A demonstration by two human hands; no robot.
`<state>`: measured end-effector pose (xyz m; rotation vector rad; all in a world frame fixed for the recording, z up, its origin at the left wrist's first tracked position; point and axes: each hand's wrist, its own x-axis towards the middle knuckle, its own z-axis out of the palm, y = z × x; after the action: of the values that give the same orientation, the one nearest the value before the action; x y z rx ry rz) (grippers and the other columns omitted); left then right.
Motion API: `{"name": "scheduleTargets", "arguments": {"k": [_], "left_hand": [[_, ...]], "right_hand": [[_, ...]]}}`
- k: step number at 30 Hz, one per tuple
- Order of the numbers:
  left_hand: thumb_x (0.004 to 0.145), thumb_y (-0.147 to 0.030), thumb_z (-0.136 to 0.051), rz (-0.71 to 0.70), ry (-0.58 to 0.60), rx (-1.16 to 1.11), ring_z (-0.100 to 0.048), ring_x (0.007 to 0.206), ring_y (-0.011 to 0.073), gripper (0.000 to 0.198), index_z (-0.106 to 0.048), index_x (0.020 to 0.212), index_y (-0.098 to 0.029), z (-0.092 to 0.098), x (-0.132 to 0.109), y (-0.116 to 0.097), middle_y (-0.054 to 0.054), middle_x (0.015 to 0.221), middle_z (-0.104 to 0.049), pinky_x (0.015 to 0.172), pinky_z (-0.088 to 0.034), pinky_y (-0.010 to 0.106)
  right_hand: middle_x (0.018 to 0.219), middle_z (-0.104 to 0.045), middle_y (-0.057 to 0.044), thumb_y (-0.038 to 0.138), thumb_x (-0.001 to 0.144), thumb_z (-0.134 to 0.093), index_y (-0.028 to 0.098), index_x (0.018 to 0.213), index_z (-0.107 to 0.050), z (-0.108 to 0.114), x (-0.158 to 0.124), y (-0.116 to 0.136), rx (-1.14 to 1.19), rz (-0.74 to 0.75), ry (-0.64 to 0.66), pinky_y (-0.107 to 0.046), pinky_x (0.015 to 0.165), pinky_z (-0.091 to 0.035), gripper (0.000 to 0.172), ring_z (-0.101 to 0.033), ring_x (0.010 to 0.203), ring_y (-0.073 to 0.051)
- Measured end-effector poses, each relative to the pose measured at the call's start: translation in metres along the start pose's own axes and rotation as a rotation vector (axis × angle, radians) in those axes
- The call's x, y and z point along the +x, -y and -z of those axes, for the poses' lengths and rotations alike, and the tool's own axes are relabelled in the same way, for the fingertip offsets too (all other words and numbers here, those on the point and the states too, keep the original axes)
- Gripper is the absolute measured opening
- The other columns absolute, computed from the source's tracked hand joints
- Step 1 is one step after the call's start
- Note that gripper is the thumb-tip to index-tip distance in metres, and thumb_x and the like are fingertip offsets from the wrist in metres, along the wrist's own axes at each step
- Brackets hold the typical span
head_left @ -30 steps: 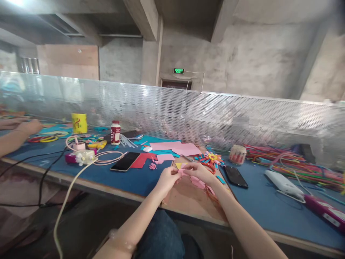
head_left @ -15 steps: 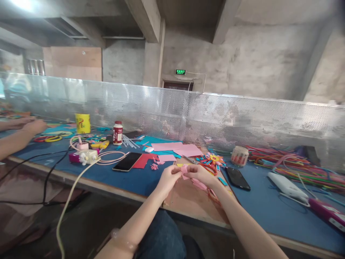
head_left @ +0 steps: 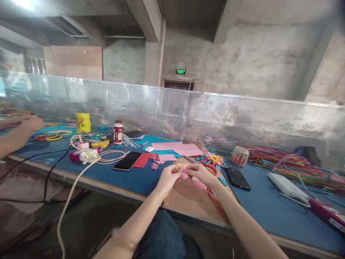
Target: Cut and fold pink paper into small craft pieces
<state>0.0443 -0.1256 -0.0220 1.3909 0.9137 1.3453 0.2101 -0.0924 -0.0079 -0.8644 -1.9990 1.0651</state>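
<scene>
The pink paper piece point(head_left: 184, 172) sits between the person's 2 hands, raised just over the near part of the brown board point(head_left: 192, 201); the left hand point(head_left: 169, 175) has a narrow grip, thumb and fingertips pinching its left side, and the right hand point(head_left: 199, 173) pinches the opposite side in the same way; it looks like thin craft paper, small, angular and many-pointed, so it should be very light, a little springy along any folds, hardly slippery, yet easily creased or torn; the outer edges seem the safest hold, with light fingertip pressure; whether it is 1 layer or several cannot be told; beyond the hands lie smooth, flat pink sheets point(head_left: 188, 150), a matte red sheet point(head_left: 145, 160) and a layered paper flower point(head_left: 212, 158) with narrow radiating petals; the blue table point(head_left: 118, 183) looks smooth, the metal screen point(head_left: 215, 111) behind it shiny and perforated.
</scene>
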Motion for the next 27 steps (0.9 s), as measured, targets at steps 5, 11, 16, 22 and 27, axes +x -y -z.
{"name": "scheduleTargets", "arguments": {"k": [5,11,16,22,27], "left_hand": [[0.069,-0.017,-0.062,0.015,-0.009,-0.015,-0.062,0.065,0.0156,0.019,-0.065,0.087,-0.011,-0.0003,-0.001,-0.0034,0.008,0.076,-0.069,0.054,-0.044,0.022],[0.068,-0.016,-0.062,0.03,-0.018,-0.042,-0.063,0.065,0.0157,0.019,-0.064,0.087,-0.011,-0.0004,-0.0007,-0.0031,0.007,0.076,-0.069,0.052,-0.044,0.021],[0.068,-0.016,-0.062,0.035,-0.027,-0.052,-0.063,0.064,0.0148,0.016,-0.064,0.083,-0.011,-0.0004,-0.0002,-0.0018,0.007,0.074,-0.069,0.055,-0.045,0.022],[0.067,-0.014,-0.062,0.009,-0.007,0.022,-0.063,0.066,0.0158,0.016,-0.062,0.083,-0.011,-0.0001,0.0005,0.0022,0.007,0.073,-0.067,0.059,-0.048,0.025],[0.065,-0.013,-0.065,0.012,-0.065,0.029,-0.062,0.064,0.0147,0.019,-0.055,0.082,-0.013,-0.0008,0.001,0.0038,0.004,0.069,-0.064,0.06,-0.05,0.026]], "right_hand": [[0.065,-0.058,-0.001,0.049,0.073,-0.061,0.014,0.072,-0.063,0.0003,0.0004,-0.0021,0.02,-0.019,0.009,-0.023,0.054,-0.038,0.035,-0.049,0.054,-0.01],[0.065,-0.059,-0.001,0.049,0.074,-0.06,0.014,0.073,-0.063,0.0003,0.0004,-0.0022,0.017,-0.01,0.006,-0.023,0.055,-0.039,0.035,-0.049,0.055,-0.009],[0.066,-0.057,-0.001,0.046,0.072,-0.063,0.014,0.075,-0.064,-0.0006,0.0,-0.0002,0.068,-0.011,0.014,-0.023,0.056,-0.041,0.032,-0.05,0.057,-0.01],[0.075,-0.061,-0.003,0.049,0.071,-0.063,0.014,0.085,-0.065,-0.0024,0.0016,0.0002,0.056,-0.001,-0.051,-0.024,0.057,-0.042,0.038,-0.053,0.063,-0.012],[0.07,-0.061,-0.002,0.046,0.069,-0.066,0.014,0.078,-0.063,-0.0023,0.0031,-0.0033,0.083,0.002,-0.088,-0.024,0.058,-0.041,0.033,-0.053,0.061,-0.011]]}}
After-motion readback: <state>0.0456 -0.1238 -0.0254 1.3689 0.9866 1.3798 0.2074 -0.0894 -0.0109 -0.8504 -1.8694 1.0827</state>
